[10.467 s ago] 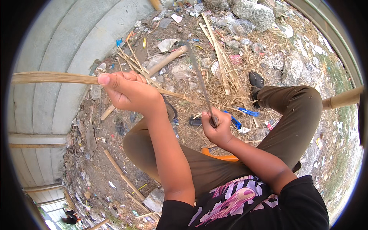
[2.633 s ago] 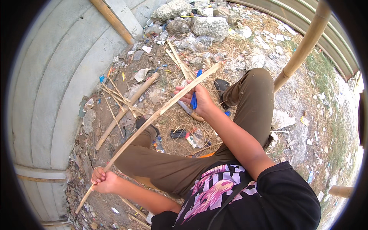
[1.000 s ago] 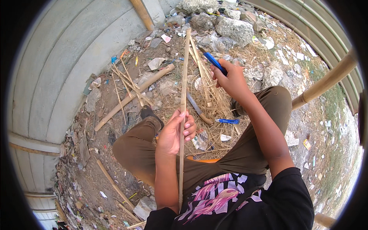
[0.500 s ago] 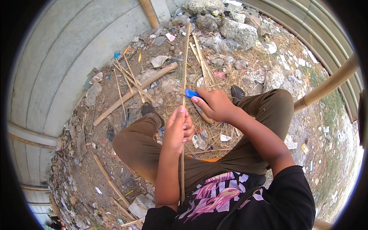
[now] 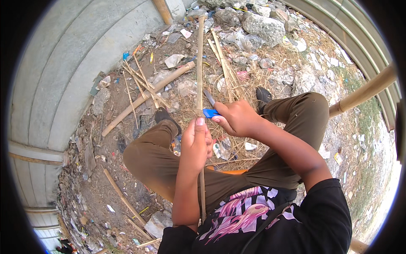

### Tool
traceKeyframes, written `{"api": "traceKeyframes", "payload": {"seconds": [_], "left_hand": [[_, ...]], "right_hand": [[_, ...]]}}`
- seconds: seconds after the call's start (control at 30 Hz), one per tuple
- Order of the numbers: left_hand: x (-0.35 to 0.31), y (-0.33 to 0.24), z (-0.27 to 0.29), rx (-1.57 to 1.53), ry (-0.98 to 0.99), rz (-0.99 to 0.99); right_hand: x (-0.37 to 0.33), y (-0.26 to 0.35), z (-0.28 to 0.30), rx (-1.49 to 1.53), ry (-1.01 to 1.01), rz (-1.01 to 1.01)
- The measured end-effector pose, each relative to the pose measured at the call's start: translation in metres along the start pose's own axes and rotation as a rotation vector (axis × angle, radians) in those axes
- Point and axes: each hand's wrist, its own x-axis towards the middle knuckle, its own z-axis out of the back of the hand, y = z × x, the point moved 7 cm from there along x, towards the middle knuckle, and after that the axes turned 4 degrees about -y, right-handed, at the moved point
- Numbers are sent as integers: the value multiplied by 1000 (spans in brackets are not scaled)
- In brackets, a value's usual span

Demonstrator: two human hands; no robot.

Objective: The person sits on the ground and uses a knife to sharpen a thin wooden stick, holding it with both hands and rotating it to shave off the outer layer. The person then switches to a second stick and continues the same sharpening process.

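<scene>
A: What's in hand?
B: A long, flat bamboo strip (image 5: 200, 63), pale, straight-edged, upright before the lap. Left hand (image 5: 197, 144) closed round it, thumb along the face.
A: And the right?
B: Right hand (image 5: 237, 118) clenched on a blue plastic cutter (image 5: 210, 113), its front end at the strip's right edge, just above the left thumb. Blade contact too small to tell.
A: Other material?
B: Round, jointed bamboo pole (image 5: 167, 84) lying left, thin split sticks across it. Rough grey boulder (image 5: 264, 28) farther off.
A: Surface, surroundings?
B: Bare brown soil (image 5: 144, 188), litter-strewn; tangled dry straw (image 5: 249, 86) between the feet. Smooth grey panelled wall (image 5: 76, 76) left, ribbed sheeting (image 5: 359, 42) upper right.
</scene>
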Motion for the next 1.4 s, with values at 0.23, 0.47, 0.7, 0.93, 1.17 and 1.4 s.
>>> {"api": "traceKeyframes", "payload": {"seconds": [0.23, 0.47, 0.7, 0.93, 1.17, 1.4], "left_hand": [[-5, -1, 0, 0, -20, 0], [-6, 2, -4, -78, -6, 22], [-12, 3, -15, -66, 3, 17], [-12, 6, -13, -97, 44, 35], [-23, 19, -34, -49, 107, 86], [-22, 29, -45, -44, 182, 150]], "right_hand": [[-3, 2, -3, -85, -3, -23], [-1, 4, 7, -174, -54, 3], [10, -22, 26, -238, -142, -163], [16, -27, 33, -327, -179, -70], [35, -101, 77, -405, -207, -404], [41, -168, 97, -529, -252, -465]]}}
